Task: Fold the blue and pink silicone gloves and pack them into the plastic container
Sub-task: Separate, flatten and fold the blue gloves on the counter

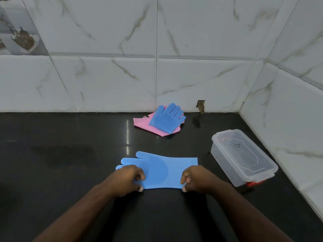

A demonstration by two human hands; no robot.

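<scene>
A blue silicone glove (162, 170) lies flat on the black counter, fingers pointing left, cuff to the right. My left hand (128, 178) pinches its near edge at the finger end. My right hand (194, 179) pinches the near edge at the cuff end. Farther back, by the wall, a second blue glove (166, 118) rests on top of pink gloves (141, 124). The clear plastic container (243, 157) with a red latch sits to the right, a transparent lid resting on it.
The black counter (70, 163) meets marble-tiled walls at the back and on the right, forming a corner (240, 110). A chipped hole (201, 105) shows at the base of the back wall.
</scene>
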